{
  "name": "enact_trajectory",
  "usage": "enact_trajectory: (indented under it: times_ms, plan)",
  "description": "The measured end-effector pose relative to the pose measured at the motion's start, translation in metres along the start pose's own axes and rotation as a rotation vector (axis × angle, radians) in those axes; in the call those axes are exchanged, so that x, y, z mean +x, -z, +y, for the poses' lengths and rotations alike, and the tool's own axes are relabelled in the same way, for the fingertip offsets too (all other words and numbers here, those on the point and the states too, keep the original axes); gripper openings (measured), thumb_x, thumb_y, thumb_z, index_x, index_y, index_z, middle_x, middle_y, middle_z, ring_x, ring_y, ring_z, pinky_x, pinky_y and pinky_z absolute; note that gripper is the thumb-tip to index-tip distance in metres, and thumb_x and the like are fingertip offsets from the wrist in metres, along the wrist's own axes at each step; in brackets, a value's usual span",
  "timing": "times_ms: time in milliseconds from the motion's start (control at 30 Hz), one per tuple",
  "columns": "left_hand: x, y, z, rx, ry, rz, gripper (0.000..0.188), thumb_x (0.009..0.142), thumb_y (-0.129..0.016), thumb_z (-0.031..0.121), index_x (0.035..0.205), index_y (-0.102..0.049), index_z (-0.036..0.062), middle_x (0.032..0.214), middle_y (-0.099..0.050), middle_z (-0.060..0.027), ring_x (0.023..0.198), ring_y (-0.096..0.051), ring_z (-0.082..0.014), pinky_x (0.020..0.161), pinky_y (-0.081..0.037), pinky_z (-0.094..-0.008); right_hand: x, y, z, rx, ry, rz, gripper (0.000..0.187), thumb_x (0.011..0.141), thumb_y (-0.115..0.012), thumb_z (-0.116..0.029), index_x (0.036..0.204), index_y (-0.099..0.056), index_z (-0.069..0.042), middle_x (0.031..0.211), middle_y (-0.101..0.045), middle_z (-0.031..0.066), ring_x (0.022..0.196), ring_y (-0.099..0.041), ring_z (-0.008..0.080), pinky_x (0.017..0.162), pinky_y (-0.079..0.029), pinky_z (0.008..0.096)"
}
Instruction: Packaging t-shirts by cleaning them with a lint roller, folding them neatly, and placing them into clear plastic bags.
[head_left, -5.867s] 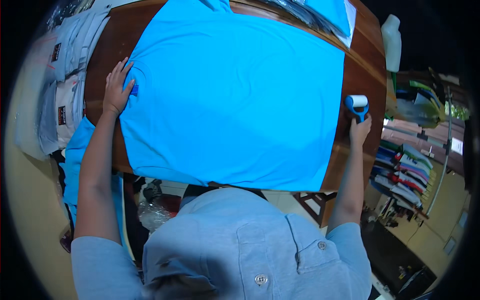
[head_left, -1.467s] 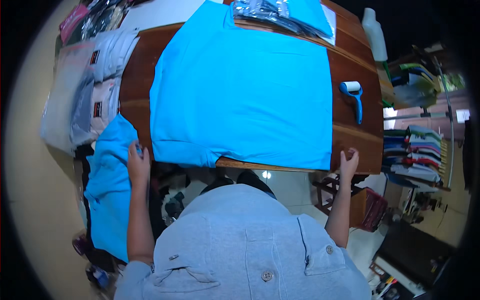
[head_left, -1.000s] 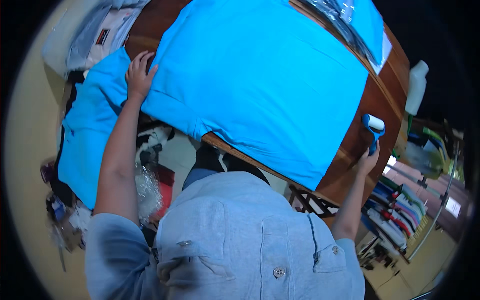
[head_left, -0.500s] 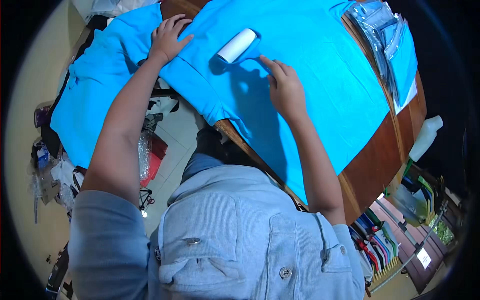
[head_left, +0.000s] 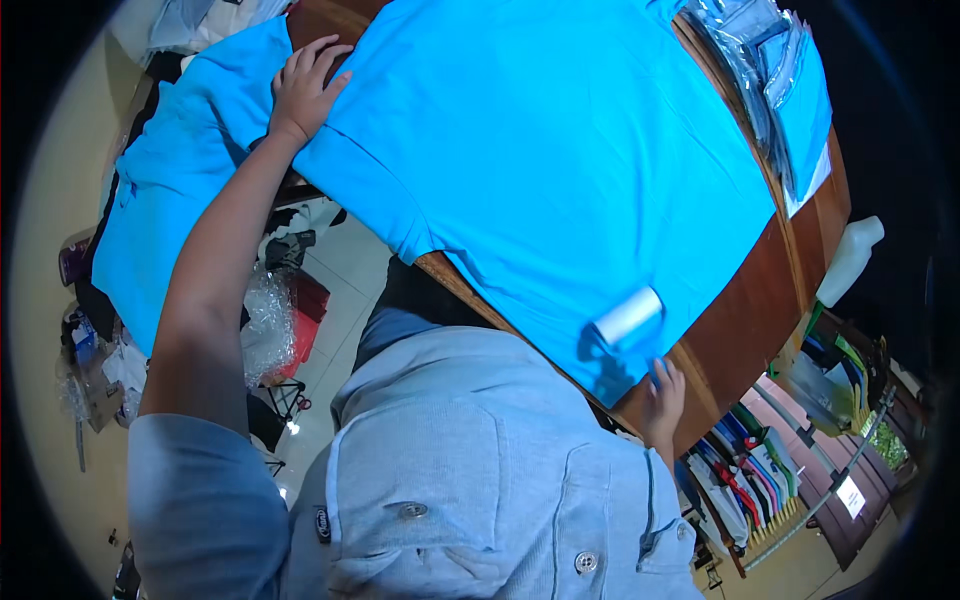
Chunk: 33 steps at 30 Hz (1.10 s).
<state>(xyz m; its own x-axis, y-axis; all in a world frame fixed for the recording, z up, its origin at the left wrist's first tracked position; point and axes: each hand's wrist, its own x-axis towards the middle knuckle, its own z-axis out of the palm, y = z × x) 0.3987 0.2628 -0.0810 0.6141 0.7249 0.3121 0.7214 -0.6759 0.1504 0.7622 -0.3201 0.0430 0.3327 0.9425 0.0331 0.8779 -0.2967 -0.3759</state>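
Note:
A bright blue shirt (head_left: 560, 150) lies spread flat over a wooden table. At its lower right end, by the table's near edge, my right hand (head_left: 664, 400) is closed on the handle of a lint roller (head_left: 628, 315). Its white cylinder is against or just above the cloth, slightly blurred. My left hand (head_left: 305, 95) rests with fingers spread at the shirt's upper left edge, touching the cloth. More blue fabric (head_left: 165, 215) lies rumpled to the left of that hand, partly behind my forearm.
Folded garments in clear plastic bags (head_left: 765, 100) sit at the table's far right. Brown wood (head_left: 735, 320) shows along the right side. A white bottle (head_left: 850, 260) and a rack of hanging clothes (head_left: 745, 480) stand beyond. Bubble wrap (head_left: 270, 325) lies below left.
My right hand has drawn the lint roller from the shirt's upper middle down and right toward its near end. My left hand has shifted slightly left, fingers still spread.

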Motion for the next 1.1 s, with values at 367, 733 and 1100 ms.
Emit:
enact_trajectory:
  times_ms: [367, 733, 1100]
  plan:
    - [0.004, 0.004, 0.004, 0.013, 0.032, -0.030, 0.044, 0.093, -0.056, 0.052, 0.131, -0.058, 0.0306, 0.144, -0.048, 0.0026, 0.133, -0.042, -0.0260, 0.111, -0.030, -0.0468, 0.325, -0.130, -0.186, 0.241, 0.404, 0.057, 0.059, 0.079, -0.057, 0.004, 0.130, -0.061, -0.024, 0.108, -0.065, 0.0112, 0.098, -0.061, 0.0334, 0.084, -0.052, 0.0424]
    - [0.005, 0.015, 0.015, -0.010, 0.093, -0.090, 0.047, 0.091, -0.061, 0.048, 0.133, -0.056, 0.0296, 0.146, -0.046, 0.0017, 0.136, -0.039, -0.0268, 0.111, -0.028, -0.0492, 0.090, 0.032, 0.087, -0.178, -0.188, 0.114, 0.051, 0.080, -0.060, 0.014, 0.125, -0.061, -0.009, 0.126, -0.061, 0.0143, 0.112, -0.059, 0.0319, 0.096, -0.049, 0.0410]
    - [0.003, 0.018, 0.019, 0.006, 0.154, -0.105, 0.044, 0.091, -0.062, 0.045, 0.133, -0.055, 0.0307, 0.145, -0.045, 0.0030, 0.137, -0.038, -0.0249, 0.113, -0.027, -0.0486, 0.421, -0.102, -0.089, 0.035, 0.299, 0.308, 0.050, 0.078, -0.060, 0.003, 0.121, -0.066, -0.022, 0.114, -0.068, 0.0118, 0.107, -0.062, 0.0356, 0.088, -0.051, 0.0453]
